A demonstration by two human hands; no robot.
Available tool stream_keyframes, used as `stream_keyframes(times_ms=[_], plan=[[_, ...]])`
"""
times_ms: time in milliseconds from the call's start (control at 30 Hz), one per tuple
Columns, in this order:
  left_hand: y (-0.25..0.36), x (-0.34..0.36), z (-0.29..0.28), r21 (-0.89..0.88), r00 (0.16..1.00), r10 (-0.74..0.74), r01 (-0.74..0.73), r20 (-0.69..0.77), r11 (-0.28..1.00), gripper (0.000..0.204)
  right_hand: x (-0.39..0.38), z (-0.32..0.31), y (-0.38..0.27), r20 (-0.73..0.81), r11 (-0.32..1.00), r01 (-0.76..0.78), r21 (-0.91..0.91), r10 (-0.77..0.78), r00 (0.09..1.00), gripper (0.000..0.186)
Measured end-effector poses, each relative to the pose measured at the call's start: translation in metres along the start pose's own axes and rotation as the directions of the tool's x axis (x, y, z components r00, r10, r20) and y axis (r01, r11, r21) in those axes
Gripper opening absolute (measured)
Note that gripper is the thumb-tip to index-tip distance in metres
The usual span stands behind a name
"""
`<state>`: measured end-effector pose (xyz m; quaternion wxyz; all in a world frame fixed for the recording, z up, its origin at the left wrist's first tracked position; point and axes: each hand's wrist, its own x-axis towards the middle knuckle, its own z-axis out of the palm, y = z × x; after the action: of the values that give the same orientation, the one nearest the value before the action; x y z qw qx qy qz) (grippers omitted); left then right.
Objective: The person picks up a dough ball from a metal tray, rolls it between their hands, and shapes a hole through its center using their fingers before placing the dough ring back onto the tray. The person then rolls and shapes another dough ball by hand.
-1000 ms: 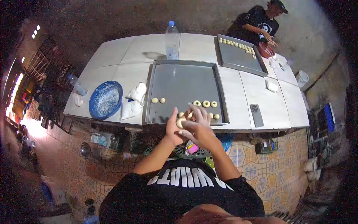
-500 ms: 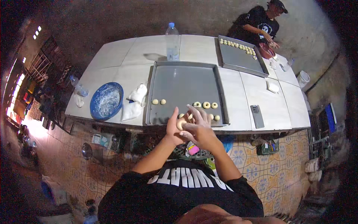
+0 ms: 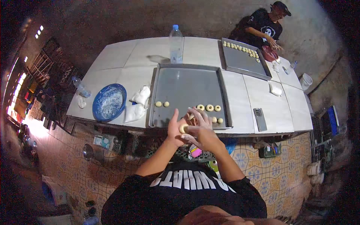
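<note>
In front of my chest, at the near edge of a grey metal tray, my two hands meet over a small pale piece of dough. My left hand cradles it on the palm side, thumb pointing up. My right hand, whitened with flour, presses its fingers against the dough from the right. On the tray lie several dough rings in a row. Two dough balls sit at the left, and other dough balls show beside my right hand, partly hidden by it.
Left of the tray are a blue basin with white flour and white plastic bags. A bottle stands behind the tray. At right lie a phone and a second tray with dough balls, near a person and a red bowl.
The dough has shifted slightly lower between my hands and my right fingers have moved on it. The whole view has moved a little. The person across the table still works with both hands.
</note>
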<state>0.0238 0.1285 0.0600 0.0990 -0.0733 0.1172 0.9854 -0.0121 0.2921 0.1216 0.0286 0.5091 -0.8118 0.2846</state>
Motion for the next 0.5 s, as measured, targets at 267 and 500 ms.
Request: stream_keyframes(times_ms=[267, 500], plan=[[0.001, 0.0, -0.011, -0.033, 0.999, 0.037, -0.036, 0.037, 0.999, 0.09, 0.001, 0.008, -0.003, -0.003, 0.996, -0.02, 0.083, 0.02, 1.0, 0.034], [0.006, 0.0, -0.005, -0.04, 1.0, -0.017, 0.017, 0.006, 0.999, 0.089, 0.002, 0.011, 0.01, 0.001, 0.997, -0.066, 0.05, 0.066, 0.998, 0.037]])
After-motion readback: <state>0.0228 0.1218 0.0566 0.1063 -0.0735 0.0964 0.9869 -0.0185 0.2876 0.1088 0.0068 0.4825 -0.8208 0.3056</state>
